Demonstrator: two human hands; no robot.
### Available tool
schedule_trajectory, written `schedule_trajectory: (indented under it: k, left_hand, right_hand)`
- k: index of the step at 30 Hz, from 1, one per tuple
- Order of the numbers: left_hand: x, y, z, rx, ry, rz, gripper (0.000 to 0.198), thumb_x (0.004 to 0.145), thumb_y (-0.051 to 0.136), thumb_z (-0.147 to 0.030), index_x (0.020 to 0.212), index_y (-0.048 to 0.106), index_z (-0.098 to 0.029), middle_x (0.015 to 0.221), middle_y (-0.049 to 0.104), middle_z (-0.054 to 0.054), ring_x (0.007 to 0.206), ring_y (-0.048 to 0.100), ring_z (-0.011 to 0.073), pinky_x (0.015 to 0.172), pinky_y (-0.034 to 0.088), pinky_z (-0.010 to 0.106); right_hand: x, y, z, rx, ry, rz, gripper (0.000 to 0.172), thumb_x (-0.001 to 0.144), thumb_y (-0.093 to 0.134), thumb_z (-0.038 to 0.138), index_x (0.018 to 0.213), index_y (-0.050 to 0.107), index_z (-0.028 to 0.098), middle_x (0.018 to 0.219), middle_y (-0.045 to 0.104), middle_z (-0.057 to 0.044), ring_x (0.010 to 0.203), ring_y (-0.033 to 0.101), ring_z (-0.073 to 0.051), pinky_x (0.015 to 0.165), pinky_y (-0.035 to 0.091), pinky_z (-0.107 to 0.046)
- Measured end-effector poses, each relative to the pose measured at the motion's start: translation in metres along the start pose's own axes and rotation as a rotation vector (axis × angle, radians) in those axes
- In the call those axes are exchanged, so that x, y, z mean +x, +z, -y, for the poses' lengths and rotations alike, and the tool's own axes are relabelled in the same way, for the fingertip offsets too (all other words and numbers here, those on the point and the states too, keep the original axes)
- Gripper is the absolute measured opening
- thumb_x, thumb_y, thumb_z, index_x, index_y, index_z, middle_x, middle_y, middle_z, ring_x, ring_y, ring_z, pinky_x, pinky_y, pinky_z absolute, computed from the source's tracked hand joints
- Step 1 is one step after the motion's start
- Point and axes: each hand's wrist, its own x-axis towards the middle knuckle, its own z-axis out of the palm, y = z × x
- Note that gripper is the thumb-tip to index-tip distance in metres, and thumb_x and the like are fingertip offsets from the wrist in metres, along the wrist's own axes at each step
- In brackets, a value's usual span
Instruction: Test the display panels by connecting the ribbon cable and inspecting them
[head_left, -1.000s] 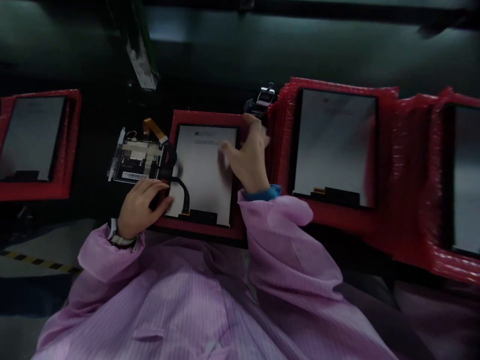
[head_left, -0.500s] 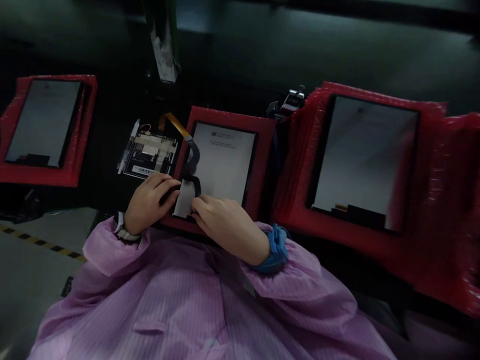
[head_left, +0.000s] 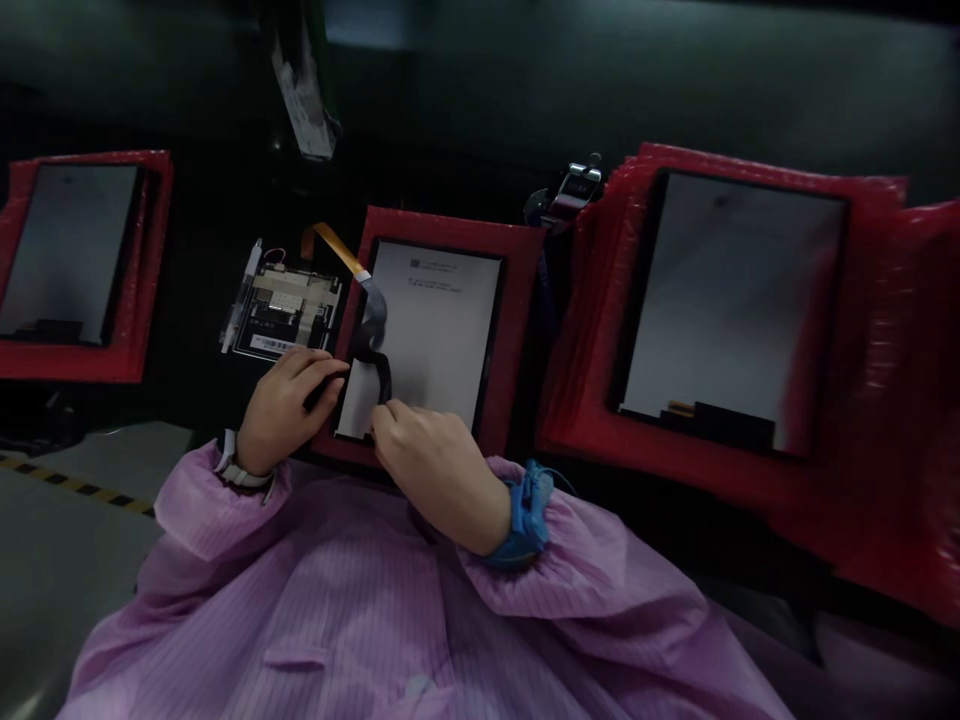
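Note:
A display panel (head_left: pixel 442 340) lies back side up on a red bubble-wrap sleeve (head_left: pixel 517 300) in front of me. My left hand (head_left: pixel 289 410) rests at the panel's lower left edge, fingers stretched out and thumb apart. With bent fingers pressed together, my right hand (head_left: pixel 435 460) pinches the black end of a flex cable (head_left: pixel 385 375) over the panel's lower part. The cable loops up to an orange ribbon section (head_left: pixel 337 248), which reaches toward a small circuit board unit (head_left: pixel 289 310) on the left. My right fingers hide the exact grip point.
A white pen-like stick (head_left: pixel 241 295) lies beside the board unit. Another panel (head_left: pixel 735 310) rests on stacked red sleeves (head_left: pixel 585 370) at right, and one more panel (head_left: pixel 71 250) lies at far left. A metal-topped device (head_left: pixel 574 190) stands behind the stack.
The whole view has shifted slightly. My right fingertips sit a little lower along the cable area; my left hand keeps its place by the panel's edge.

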Motion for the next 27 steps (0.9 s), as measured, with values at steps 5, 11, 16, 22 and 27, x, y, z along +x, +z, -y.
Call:
schedule_trajectory:
  k: [5,11,16,22,27]
  left_hand:
    - [0.0003,0.0005,-0.0005,-0.002,-0.002,-0.009,0.023,0.1,0.05,-0.027,0.108,0.07,-0.017,0.106,0.069,0.007,0.102,0.065,0.0197,0.093,0.053,0.033]
    - [-0.0003,0.0003,0.0007,0.002,-0.003,-0.015,0.023,0.1,0.05,-0.026,0.108,0.07,-0.018,0.105,0.069,0.007,0.102,0.064,0.0194,0.095,0.052,0.033]
    - [-0.0001,0.0009,-0.0003,0.002,-0.009,-0.016,0.024,0.1,0.05,-0.027,0.108,0.07,-0.018,0.106,0.069,0.007,0.103,0.064,0.0201,0.094,0.052,0.033]
    - [-0.0005,0.0003,-0.0009,0.01,-0.021,-0.004,0.025,0.101,0.048,-0.03,0.109,0.07,-0.019,0.106,0.069,0.006,0.103,0.064,0.0195,0.095,0.052,0.033]
    - [-0.0015,-0.0008,-0.0019,0.024,0.0,-0.018,0.027,0.101,0.048,-0.03,0.108,0.07,-0.017,0.105,0.071,0.008,0.102,0.065,0.0204,0.094,0.053,0.035]
  right_hand:
    - [-0.0014,-0.0002,0.0079,0.024,0.099,0.04,0.017,0.094,0.046,0.005,0.09,0.06,0.014,0.087,0.067,-0.007,0.074,0.069,-0.017,0.05,0.032,-0.028]
    - [-0.001,0.0069,0.0068,0.08,0.162,0.013,0.012,0.097,0.049,0.013,0.092,0.059,0.014,0.087,0.069,-0.005,0.073,0.07,-0.019,0.051,0.033,-0.029]
    - [0.0,0.0059,0.0037,0.092,0.153,0.02,0.011,0.096,0.049,0.013,0.092,0.059,0.014,0.088,0.07,-0.006,0.074,0.071,-0.02,0.052,0.035,-0.029]
    - [0.0015,0.0045,0.0019,0.084,0.135,0.032,0.013,0.098,0.047,0.013,0.092,0.059,0.014,0.089,0.071,-0.007,0.076,0.072,-0.021,0.055,0.039,-0.029]
    - [0.0013,0.0066,0.0011,0.076,0.117,0.0,0.014,0.097,0.047,0.013,0.093,0.06,0.014,0.088,0.071,-0.007,0.075,0.072,-0.021,0.054,0.041,-0.029]
